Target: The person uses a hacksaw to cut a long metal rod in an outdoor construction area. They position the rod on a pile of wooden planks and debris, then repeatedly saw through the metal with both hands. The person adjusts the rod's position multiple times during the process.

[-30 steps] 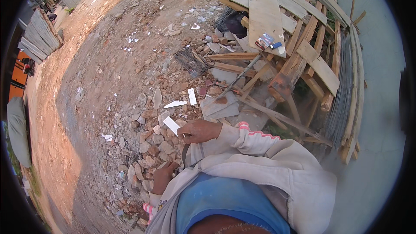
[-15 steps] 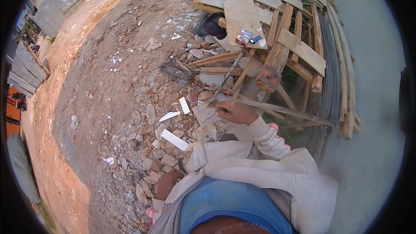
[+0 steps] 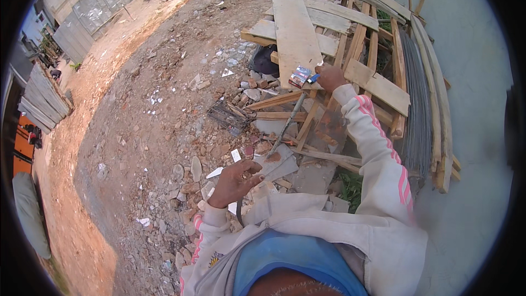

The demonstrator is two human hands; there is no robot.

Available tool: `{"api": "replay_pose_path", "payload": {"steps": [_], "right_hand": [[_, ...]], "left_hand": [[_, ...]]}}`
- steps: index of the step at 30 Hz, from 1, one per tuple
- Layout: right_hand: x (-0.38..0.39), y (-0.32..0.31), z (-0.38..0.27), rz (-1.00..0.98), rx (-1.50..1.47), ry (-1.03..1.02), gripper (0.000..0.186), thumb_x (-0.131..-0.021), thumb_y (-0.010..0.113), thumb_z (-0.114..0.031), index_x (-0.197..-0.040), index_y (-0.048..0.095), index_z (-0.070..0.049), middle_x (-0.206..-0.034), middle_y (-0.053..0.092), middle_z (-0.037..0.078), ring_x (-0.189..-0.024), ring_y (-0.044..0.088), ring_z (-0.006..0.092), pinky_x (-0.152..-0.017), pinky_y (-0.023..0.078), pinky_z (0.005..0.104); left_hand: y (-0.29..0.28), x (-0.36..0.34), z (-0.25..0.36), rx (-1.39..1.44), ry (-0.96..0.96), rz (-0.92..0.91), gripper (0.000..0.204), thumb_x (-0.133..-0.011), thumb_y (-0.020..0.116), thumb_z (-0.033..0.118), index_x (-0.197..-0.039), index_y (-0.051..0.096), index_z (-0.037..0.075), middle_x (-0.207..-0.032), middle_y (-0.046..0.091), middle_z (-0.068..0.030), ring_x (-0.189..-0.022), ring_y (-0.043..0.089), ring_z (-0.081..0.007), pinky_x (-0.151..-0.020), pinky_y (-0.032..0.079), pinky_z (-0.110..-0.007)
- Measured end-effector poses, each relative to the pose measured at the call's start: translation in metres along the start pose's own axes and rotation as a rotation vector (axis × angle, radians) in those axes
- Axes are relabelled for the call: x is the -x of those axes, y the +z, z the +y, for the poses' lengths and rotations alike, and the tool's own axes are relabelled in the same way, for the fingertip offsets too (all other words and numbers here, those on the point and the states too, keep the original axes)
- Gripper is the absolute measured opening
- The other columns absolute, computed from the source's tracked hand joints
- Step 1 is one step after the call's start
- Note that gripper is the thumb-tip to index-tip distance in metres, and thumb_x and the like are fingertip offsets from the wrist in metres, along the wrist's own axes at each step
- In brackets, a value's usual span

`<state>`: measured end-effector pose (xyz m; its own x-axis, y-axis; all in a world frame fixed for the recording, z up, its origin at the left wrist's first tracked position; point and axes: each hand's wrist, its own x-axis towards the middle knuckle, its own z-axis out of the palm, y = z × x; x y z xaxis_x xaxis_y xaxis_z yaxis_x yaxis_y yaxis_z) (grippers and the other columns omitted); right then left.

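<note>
My right hand (image 3: 332, 78) reaches out over the end of a wide pale board (image 3: 296, 35). Its fingers close on the right end of a small blue lighter (image 3: 313, 79). Left of the lighter, a small red, white and blue box (image 3: 299, 76) lies on the board. My left hand (image 3: 234, 183) hangs above the rubble with fingers loosely bent; a gap shows between thumb and index finger, and I see nothing in it. Beyond it a grey slab (image 3: 278, 163) lies on the ground, and a thin metal rod (image 3: 289, 120) slants from the board's end down to it.
Stacked timber (image 3: 359, 38) fills the far right, beside a bundle of grey rods (image 3: 417, 98) along a pale wall (image 3: 466, 131). A dark cap-like thing (image 3: 266, 60) sits by the board. Broken stone (image 3: 189, 186) and white tile pieces (image 3: 215, 172) cover the ground.
My right hand has moved away from near the grey slab, out to the lighter on the board. My left hand has risen from low over the rubble. The view has shifted slightly.
</note>
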<state>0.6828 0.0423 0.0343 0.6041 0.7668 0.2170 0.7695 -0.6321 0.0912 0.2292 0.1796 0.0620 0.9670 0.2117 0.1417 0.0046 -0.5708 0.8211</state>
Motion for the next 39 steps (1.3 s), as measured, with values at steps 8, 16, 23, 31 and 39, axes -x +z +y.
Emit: {"api": "replay_pose_path", "payload": {"steps": [8, 16, 23, 31, 39], "right_hand": [[-0.021, 0.044, 0.01, -0.193, 0.116, -0.017, 0.022, -0.089, 0.056, -0.018, -0.106, 0.069, -0.016, -0.116, 0.063, 0.017, -0.09, 0.071, 0.0304, -0.072, 0.058, 0.0431], [-0.031, 0.06, 0.014, -0.081, 0.026, -0.104, 0.022, -0.09, 0.059, -0.022, -0.108, 0.072, -0.02, -0.103, 0.063, 0.013, -0.083, 0.071, 0.0306, -0.069, 0.057, 0.0432], [-0.033, 0.079, 0.027, -0.014, -0.012, -0.157, 0.018, -0.086, 0.061, -0.025, -0.095, 0.074, -0.017, -0.098, 0.064, 0.013, -0.079, 0.07, 0.03, -0.062, 0.057, 0.0438], [-0.023, 0.039, 0.037, -0.053, -0.038, -0.228, 0.023, -0.076, 0.067, -0.03, -0.091, 0.072, -0.014, -0.096, 0.065, 0.011, -0.079, 0.07, 0.0316, -0.064, 0.056, 0.0466], [0.039, -0.049, 0.019, 0.122, -0.809, -0.016, 0.034, -0.079, 0.069, -0.029, -0.102, 0.069, -0.003, -0.085, 0.069, 0.017, -0.082, 0.069, 0.0283, -0.072, 0.054, 0.042]], "left_hand": [[0.055, -0.2, -0.018, -0.352, 0.133, 0.059, 0.049, -0.086, 0.074, 0.035, -0.123, 0.06, 0.005, -0.113, 0.066, -0.0171, -0.102, 0.064, -0.0349, -0.088, 0.052, -0.044], [0.1, -0.324, -0.066, -0.753, 0.054, 0.2, 0.066, -0.082, 0.072, 0.049, -0.134, 0.054, 0.013, -0.124, 0.058, -0.0198, -0.111, 0.059, -0.0406, -0.093, 0.05, -0.051], [0.122, -0.333, -0.084, -0.79, 0.016, 0.187, 0.059, -0.084, 0.067, 0.048, -0.13, 0.057, 0.014, -0.112, 0.065, -0.0153, -0.111, 0.06, -0.0374, -0.106, 0.033, -0.062], [0.122, -0.331, -0.066, -0.814, -0.003, 0.238, 0.049, -0.086, 0.065, 0.044, -0.121, 0.063, 0.01, -0.106, 0.068, -0.0153, -0.105, 0.064, -0.0368, -0.107, 0.032, -0.061], [0.09, -0.27, -0.066, 0.441, -0.087, 0.36, 0.045, -0.095, 0.054, 0.039, -0.12, 0.064, 0.002, -0.106, 0.069, -0.0134, -0.097, 0.068, -0.0311, -0.089, 0.053, -0.046]]}}
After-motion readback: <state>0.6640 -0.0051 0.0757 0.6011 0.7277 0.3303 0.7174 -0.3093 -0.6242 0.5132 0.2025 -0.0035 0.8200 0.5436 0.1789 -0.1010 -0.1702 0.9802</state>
